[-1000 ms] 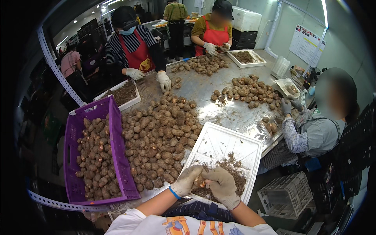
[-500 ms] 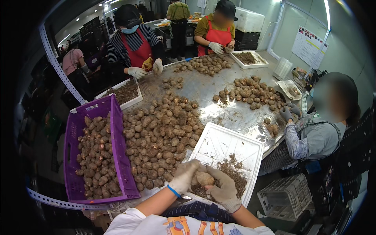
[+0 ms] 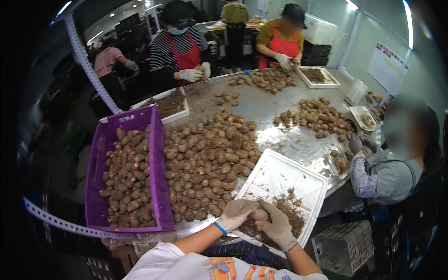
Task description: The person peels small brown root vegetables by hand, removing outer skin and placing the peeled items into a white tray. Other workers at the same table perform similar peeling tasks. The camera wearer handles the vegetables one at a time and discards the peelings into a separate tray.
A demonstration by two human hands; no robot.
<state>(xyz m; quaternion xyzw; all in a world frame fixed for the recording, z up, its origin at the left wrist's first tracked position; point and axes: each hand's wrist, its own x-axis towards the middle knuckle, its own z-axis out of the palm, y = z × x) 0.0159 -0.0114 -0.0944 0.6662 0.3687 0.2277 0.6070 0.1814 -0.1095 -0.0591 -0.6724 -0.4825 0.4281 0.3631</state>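
Note:
Between my two gloved hands is a small brown taro (image 3: 260, 215), partly covered by the fingers. My left hand (image 3: 237, 213), with a blue band at its wrist, is closed around the taro's left side. From the right, my right hand (image 3: 278, 226) grips it with fingers and thumb. Both hands are over the near end of a white foam tray (image 3: 293, 172), where dark soil and peelings (image 3: 290, 210) lie scattered. Left of the tray, a large heap of unpeeled-looking taros (image 3: 210, 163) covers the metal table.
A purple crate (image 3: 161, 186) full of taros stands at the left. The metal table (image 3: 266, 112) carries other taro heaps. Co-workers stand at the far side and at the right, beside soil-filled trays (image 3: 318, 85). A grey crate (image 3: 343, 247) sits low at the right.
The whole view has shifted, placing the scene further right and slightly tilted. My hands still hold the taro over the tray, and my fingers now cover more of it.

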